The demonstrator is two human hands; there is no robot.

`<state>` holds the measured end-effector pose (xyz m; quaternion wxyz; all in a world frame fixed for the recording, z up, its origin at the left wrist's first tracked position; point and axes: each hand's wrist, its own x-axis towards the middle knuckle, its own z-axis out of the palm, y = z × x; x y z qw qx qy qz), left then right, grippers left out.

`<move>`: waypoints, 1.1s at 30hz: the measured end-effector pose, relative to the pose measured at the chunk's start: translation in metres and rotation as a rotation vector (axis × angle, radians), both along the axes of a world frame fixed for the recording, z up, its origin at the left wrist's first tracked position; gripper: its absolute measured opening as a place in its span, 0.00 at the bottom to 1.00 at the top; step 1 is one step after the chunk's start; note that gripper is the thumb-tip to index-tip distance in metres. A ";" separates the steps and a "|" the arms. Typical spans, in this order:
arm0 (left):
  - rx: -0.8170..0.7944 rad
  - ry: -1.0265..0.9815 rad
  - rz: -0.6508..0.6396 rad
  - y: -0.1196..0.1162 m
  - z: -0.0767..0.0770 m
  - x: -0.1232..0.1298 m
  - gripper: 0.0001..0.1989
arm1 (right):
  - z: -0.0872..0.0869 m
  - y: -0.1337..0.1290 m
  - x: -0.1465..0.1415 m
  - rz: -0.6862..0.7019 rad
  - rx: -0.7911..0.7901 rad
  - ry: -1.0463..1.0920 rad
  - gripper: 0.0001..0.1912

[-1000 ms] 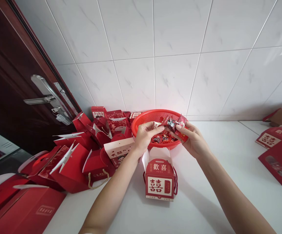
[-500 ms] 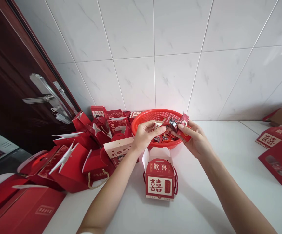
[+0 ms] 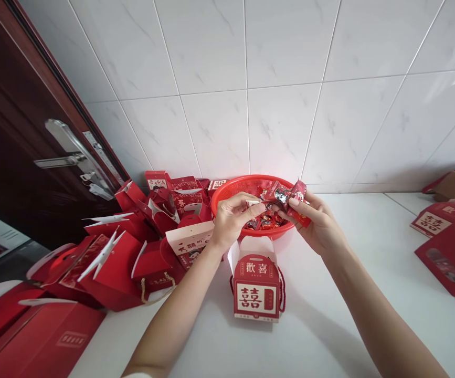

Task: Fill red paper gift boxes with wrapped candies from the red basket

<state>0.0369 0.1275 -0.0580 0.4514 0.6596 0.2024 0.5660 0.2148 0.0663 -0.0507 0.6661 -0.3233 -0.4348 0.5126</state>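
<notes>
Over the red plastic basket (image 3: 227,190), which has wrapped candies (image 3: 268,221) in it, both my hands are raised. My right hand (image 3: 317,219) is closed around several red-wrapped candies (image 3: 283,195). My left hand (image 3: 233,218) pinches a small wrapped candy (image 3: 253,204) with white on its wrapper, close beside those in the right hand. Just in front of the basket stands a red and white gift box (image 3: 256,286) with its top flaps open and a dark red cord at its side. Its inside is hidden from me.
Many red gift boxes (image 3: 109,270) crowd the left side, some with raised flaps. Further red boxes (image 3: 451,257) lie at the right edge of the white tabletop (image 3: 314,336). A tiled wall (image 3: 282,126) rises behind, and a dark door (image 3: 22,115) with a metal handle stands at left.
My hands have barely moved and hold the same candies, with a slight shift in the left hand's pinch. The whole view has drifted a little.
</notes>
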 end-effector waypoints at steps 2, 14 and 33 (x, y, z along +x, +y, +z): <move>-0.014 -0.016 0.011 0.000 -0.001 0.002 0.11 | 0.000 0.000 0.000 0.003 0.005 0.001 0.17; -0.016 -0.072 0.014 0.000 -0.005 0.004 0.13 | 0.002 -0.004 -0.002 0.001 0.030 0.000 0.16; -0.222 -0.102 -0.113 -0.002 0.000 0.005 0.15 | -0.002 -0.001 -0.004 -0.042 0.019 0.084 0.14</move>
